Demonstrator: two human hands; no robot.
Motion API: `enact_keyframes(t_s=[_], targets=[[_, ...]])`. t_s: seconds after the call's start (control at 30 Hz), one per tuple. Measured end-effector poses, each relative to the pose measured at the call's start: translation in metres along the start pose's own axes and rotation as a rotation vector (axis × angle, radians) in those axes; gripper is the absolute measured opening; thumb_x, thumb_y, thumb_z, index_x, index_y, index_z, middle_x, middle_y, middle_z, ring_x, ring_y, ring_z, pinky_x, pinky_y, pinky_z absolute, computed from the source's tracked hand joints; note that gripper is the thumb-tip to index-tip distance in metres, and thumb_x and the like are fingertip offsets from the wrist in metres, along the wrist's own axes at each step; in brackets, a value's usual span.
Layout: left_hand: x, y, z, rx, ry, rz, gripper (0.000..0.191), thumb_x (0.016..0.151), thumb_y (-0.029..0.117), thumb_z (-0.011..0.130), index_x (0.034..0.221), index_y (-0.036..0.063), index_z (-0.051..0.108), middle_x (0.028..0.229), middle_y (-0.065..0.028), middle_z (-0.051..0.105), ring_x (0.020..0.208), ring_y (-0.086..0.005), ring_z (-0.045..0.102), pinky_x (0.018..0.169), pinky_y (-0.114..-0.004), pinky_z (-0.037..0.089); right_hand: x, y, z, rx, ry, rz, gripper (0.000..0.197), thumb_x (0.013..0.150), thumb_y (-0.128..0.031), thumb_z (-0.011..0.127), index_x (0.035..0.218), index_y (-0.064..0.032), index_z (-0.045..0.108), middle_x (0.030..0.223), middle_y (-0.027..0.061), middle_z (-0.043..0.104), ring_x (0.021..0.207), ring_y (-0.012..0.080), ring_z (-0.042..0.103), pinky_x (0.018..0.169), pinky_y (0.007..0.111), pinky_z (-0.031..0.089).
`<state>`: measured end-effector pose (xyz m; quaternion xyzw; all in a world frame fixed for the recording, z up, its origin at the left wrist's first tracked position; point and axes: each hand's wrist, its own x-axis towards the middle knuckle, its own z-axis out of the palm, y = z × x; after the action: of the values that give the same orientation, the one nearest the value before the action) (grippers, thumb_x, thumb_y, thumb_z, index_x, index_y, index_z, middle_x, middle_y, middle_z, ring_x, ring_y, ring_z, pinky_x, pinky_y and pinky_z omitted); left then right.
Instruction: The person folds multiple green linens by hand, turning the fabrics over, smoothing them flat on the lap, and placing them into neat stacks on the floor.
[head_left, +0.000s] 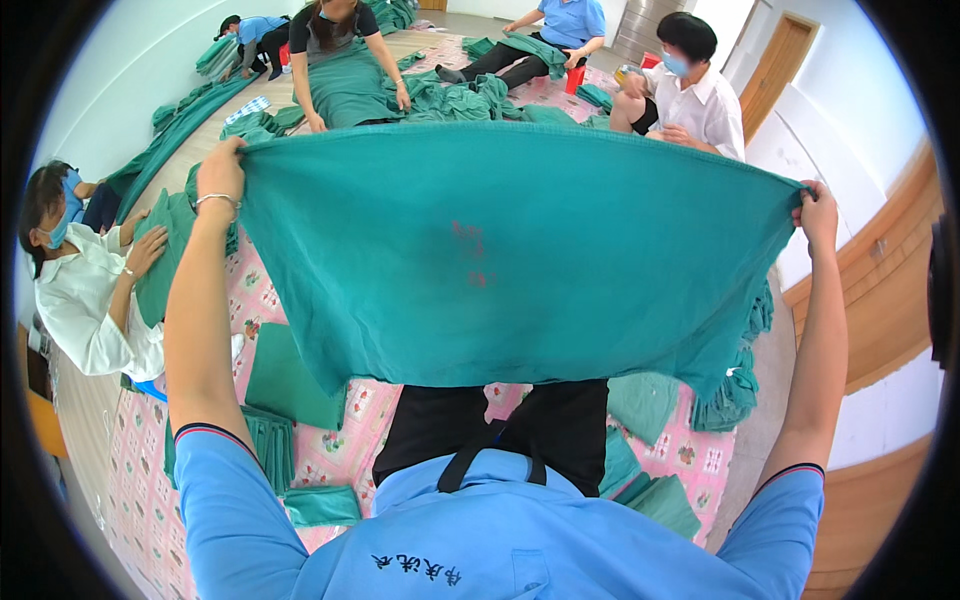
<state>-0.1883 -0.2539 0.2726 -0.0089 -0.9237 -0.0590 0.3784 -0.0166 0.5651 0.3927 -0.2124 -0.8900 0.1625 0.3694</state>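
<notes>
A green cloth sheet (525, 195) is stretched wide in front of me, its top edge pulled nearly straight between my hands. My left hand (221, 176) grips its upper left corner. At the upper right corner, my right hand (817, 210) pinches the fabric. Faded red writing marks the middle of the cloth. Its lower edge hangs loose above my legs in black trousers (427, 427), and it hides much of the floor behind it.
Folded green cloths (270, 446) stand in a stack at my left, and more folded cloths (660, 502) lie at my right on a pink patterned mat (330, 442). A person in white (90, 300) handles green cloth at the left. Several other people sit or bend farther off among green fabric heaps (450, 97).
</notes>
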Motion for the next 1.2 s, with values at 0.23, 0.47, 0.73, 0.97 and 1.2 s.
enact_keyframes(t_s=[0.23,0.47,0.73,0.97,1.2], targets=[[-0.011,-0.050,-0.088,-0.422,0.254,-0.093,0.023,0.091,0.018,0.054,0.109,0.0072,0.064,0.099,-0.0077,0.065,0.091,-0.0138,0.058,0.082,-0.025,0.043,-0.034,0.044,-0.051,0.486,0.129,-0.035,0.025,0.094,-0.017,0.052,0.114,-0.0019,0.058,0.086,0.0036,0.059,0.073,0.0098,0.054,0.068,0.022,0.045],[-0.296,-0.227,-0.206,-1.373,0.106,-0.515,0.035,0.095,0.015,0.048,0.125,-0.0012,0.041,0.129,-0.0199,0.047,0.128,-0.0385,0.040,0.105,-0.050,0.034,-0.244,0.125,-0.137,0.640,0.088,0.148,0.016,0.095,-0.018,0.051,0.102,-0.0031,0.051,0.090,-0.0003,0.048,0.082,0.0076,0.045,0.071,0.020,0.037],[-0.347,-0.142,-0.195,-1.798,-0.222,-0.432,0.017,0.093,0.025,0.054,0.094,0.0115,0.044,0.072,0.0037,0.029,0.070,-0.0125,0.035,0.088,-0.030,0.040,-0.314,0.131,-0.108,0.566,-0.259,0.345,0.024,0.095,-0.022,0.051,0.105,-0.0004,0.057,0.092,0.0021,0.056,0.083,0.0102,0.050,0.078,0.024,0.040],[-0.374,0.057,0.021,-1.594,-0.414,-1.231,0.041,0.083,0.046,0.048,0.102,0.0102,0.040,0.090,-0.0008,0.022,0.080,-0.0137,0.026,0.078,-0.027,0.030,-0.334,0.179,0.076,0.699,-0.663,0.760,0.026,0.093,-0.029,0.051,0.089,-0.0045,0.059,0.094,0.0085,0.065,0.083,0.0168,0.060,0.076,0.032,0.048],[-0.193,0.431,0.337,-1.727,-0.865,-1.684,0.111,0.059,0.084,0.047,0.139,0.0085,0.026,0.140,-0.0114,0.022,0.123,-0.0241,0.027,0.105,-0.039,0.021,-0.476,0.138,0.244,0.424,-1.110,0.992,0.054,0.088,-0.033,0.057,0.132,-0.0041,0.046,0.133,0.0112,0.049,0.123,0.0255,0.044,0.101,0.037,0.037]])
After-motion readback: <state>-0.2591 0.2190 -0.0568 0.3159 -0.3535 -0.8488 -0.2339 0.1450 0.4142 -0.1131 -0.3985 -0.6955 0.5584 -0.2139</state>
